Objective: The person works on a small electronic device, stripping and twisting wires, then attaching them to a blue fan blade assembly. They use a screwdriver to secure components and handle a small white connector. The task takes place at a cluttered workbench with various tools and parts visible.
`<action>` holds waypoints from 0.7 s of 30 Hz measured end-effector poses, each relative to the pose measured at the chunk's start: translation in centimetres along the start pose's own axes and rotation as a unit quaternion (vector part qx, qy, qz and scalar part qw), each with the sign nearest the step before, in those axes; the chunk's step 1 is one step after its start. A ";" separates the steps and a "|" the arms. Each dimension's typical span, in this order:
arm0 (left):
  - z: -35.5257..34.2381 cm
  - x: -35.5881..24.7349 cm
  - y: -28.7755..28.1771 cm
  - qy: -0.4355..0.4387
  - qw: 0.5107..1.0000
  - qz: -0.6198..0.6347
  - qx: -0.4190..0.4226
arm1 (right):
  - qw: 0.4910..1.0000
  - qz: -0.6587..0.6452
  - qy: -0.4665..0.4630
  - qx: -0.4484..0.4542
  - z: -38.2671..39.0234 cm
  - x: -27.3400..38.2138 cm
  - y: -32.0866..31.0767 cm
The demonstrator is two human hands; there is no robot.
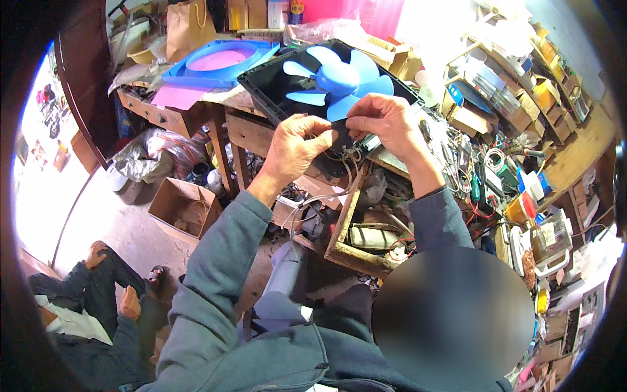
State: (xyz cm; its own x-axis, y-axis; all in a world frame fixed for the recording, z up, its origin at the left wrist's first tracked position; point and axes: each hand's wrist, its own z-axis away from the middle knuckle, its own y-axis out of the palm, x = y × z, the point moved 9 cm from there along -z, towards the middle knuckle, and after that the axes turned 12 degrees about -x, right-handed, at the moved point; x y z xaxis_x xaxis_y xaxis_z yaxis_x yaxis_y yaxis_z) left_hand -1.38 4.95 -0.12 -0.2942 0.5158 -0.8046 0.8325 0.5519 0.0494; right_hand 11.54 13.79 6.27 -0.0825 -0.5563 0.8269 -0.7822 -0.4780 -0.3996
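Note:
A blue fan blade (338,77) sits in a square black fan housing (274,83) on the workbench, its blades facing up. Close together at the housing's near edge, both my hands are in a pinch. My left hand (295,149) has thumb and fingers pressed together beside a small dark part. My right hand (386,125) pinches just under the blades, a little to the right. What sits between the fingertips is too small to make out. Grey wires (353,157) bunch right below my fingers and a cable (320,197) hangs down toward my lap.
An open wooden drawer (334,243) full of parts juts out below my right forearm. A blue fan frame (219,62) lies at the back left. Tools and wires (470,171) clutter the right side. A cardboard box (185,208) stands on the floor; a seated person (98,307) is at lower left.

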 end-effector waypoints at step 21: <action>-0.1 -0.8 0.1 0.015 1.000 -0.016 -0.002 | 0.981 0.060 -0.135 -0.125 2.2 0.8 -0.5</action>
State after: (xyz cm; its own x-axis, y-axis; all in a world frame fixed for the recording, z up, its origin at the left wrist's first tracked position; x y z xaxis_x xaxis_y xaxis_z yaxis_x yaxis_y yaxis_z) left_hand -1.11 4.70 0.61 -0.3351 0.5164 -0.7881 0.8207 0.5709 0.0251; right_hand 13.26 12.05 6.27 -0.0433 -0.7741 0.6316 -0.9064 -0.2354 -0.3507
